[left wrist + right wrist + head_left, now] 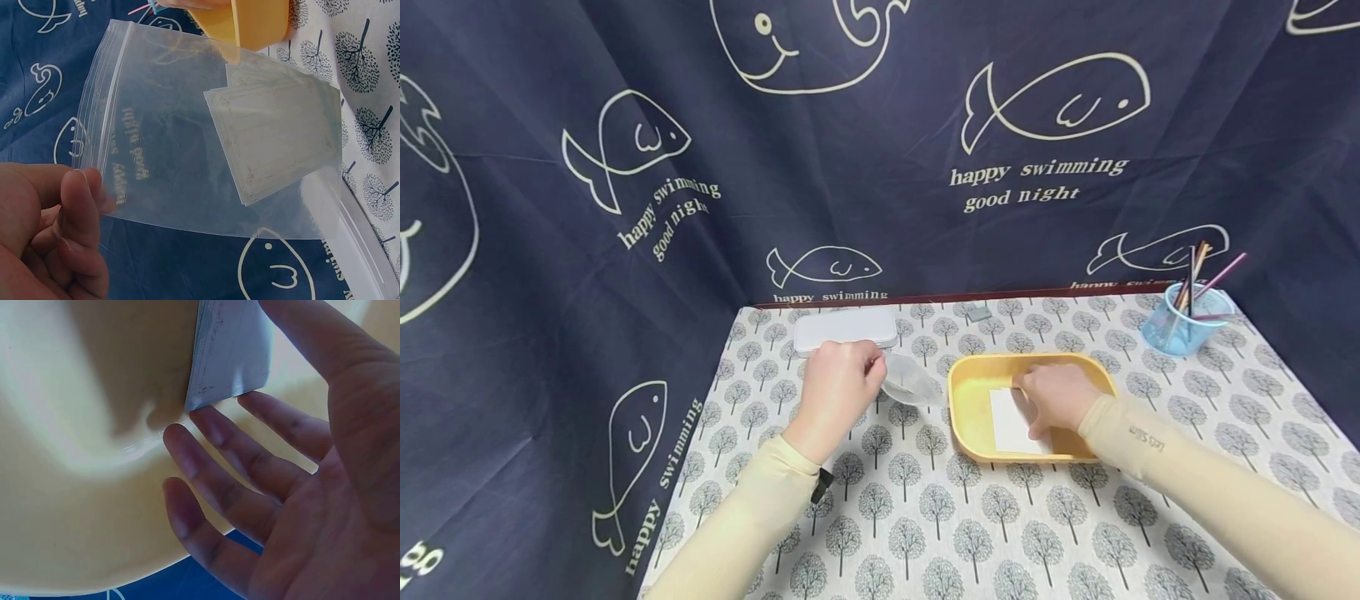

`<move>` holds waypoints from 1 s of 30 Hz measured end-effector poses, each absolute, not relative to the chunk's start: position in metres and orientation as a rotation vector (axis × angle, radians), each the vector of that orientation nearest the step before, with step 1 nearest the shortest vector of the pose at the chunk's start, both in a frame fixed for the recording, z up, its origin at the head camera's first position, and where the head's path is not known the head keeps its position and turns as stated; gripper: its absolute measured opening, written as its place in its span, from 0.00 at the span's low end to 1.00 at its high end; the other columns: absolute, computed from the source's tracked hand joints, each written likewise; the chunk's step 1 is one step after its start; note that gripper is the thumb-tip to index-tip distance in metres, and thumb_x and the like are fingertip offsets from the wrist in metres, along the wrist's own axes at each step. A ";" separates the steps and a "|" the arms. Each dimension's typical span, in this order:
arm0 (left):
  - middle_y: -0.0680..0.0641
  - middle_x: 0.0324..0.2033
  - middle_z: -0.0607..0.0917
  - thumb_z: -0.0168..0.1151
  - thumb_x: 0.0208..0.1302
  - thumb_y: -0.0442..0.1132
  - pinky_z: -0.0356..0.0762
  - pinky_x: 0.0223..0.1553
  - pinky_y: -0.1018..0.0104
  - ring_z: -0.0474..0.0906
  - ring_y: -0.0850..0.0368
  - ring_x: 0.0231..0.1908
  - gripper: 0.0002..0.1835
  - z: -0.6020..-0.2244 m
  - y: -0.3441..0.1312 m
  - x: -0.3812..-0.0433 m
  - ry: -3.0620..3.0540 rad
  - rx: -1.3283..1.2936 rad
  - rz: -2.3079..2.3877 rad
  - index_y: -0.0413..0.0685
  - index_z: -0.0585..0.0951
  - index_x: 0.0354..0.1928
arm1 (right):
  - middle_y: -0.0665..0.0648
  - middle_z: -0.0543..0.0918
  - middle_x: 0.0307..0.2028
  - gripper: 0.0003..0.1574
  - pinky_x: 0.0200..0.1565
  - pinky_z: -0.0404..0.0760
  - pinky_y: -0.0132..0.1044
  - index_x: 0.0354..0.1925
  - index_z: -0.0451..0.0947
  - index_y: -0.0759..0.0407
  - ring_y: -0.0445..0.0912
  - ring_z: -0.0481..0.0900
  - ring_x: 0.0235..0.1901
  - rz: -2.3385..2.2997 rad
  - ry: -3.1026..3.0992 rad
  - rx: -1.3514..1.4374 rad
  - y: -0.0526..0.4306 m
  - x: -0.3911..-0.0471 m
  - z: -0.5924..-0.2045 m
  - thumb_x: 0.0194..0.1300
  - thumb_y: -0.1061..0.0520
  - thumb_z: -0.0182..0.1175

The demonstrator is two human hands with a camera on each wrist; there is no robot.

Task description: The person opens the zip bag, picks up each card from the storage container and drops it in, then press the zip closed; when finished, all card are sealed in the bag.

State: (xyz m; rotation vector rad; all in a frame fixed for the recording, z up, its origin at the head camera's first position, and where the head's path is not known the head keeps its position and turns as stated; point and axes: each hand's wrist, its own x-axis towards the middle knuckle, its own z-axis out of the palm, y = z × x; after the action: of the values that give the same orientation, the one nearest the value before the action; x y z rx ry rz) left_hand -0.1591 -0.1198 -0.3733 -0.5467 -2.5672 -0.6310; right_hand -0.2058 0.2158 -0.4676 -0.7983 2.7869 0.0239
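Note:
My left hand [842, 379] pinches a clear zip-lock bag [169, 125] by a corner near its zip. A few overlapping pale cards [275, 134] lie inside, toward the bag's far end. In the head view the bag hangs over the tablecloth, just left of a yellow basin [958, 408]. Inside that basin, my right hand [1060, 396] holds a small stack of white cards [231, 356] by its edges. Its thumb is on one side, and the index and middle fingertips are at the opposite edge. The other two fingers are spread off the stack.
A white lidded case [846, 327] lies at the back left, behind my left hand. A small grey piece [979, 314] lies near the back edge. At the back right stands a light blue cup [1176, 333] with several pencils and sticks. Dark blue curtains [880, 175] surround the tree-print tablecloth [910, 500].

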 end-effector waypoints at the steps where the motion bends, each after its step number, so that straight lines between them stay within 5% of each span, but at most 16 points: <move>1: 0.54 0.17 0.84 0.66 0.60 0.30 0.71 0.19 0.68 0.73 0.63 0.15 0.08 -0.374 -0.120 -0.159 -2.566 -0.547 -0.629 0.48 0.88 0.26 | 0.52 0.82 0.33 0.49 0.36 0.85 0.51 0.51 0.82 0.60 0.50 0.81 0.32 0.023 2.790 -0.800 0.216 -0.206 -0.468 0.32 0.39 0.87; 7: 0.55 0.16 0.84 0.67 0.60 0.30 0.69 0.18 0.69 0.71 0.64 0.14 0.08 -0.373 -0.119 -0.159 -2.566 -0.547 -0.628 0.48 0.88 0.25 | 0.62 0.85 0.41 0.49 0.35 0.86 0.50 0.51 0.82 0.64 0.54 0.84 0.34 0.044 2.863 -0.846 0.216 -0.204 -0.466 0.34 0.41 0.87; 16: 0.54 0.16 0.84 0.67 0.61 0.30 0.67 0.17 0.70 0.70 0.65 0.14 0.08 -0.373 -0.118 -0.159 -2.569 -0.551 -0.629 0.48 0.88 0.25 | 0.47 0.79 0.24 0.16 0.31 0.83 0.43 0.26 0.80 0.52 0.42 0.76 0.23 -0.134 2.923 -0.872 0.224 -0.203 -0.457 0.49 0.58 0.81; 21: 0.54 0.16 0.83 0.66 0.60 0.30 0.67 0.16 0.70 0.69 0.65 0.14 0.08 -0.373 -0.118 -0.159 -2.566 -0.553 -0.629 0.48 0.88 0.26 | 0.45 0.82 0.24 0.12 0.32 0.83 0.42 0.25 0.82 0.51 0.40 0.75 0.24 -0.302 2.854 -0.879 0.230 -0.206 -0.447 0.55 0.65 0.74; 30: 0.54 0.17 0.84 0.66 0.60 0.30 0.68 0.17 0.70 0.70 0.65 0.14 0.08 -0.373 -0.118 -0.159 -2.565 -0.552 -0.627 0.48 0.88 0.26 | 0.43 0.82 0.27 0.08 0.37 0.81 0.41 0.27 0.84 0.51 0.39 0.77 0.28 -0.485 2.617 -0.832 0.230 -0.205 -0.412 0.63 0.60 0.71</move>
State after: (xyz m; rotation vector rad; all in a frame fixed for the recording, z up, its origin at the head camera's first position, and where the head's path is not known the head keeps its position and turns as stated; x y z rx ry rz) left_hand -0.1592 -0.1175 -0.3725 -0.5515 -2.5654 -0.6275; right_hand -0.2054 0.2304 -0.4115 -0.8324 2.6166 -0.4851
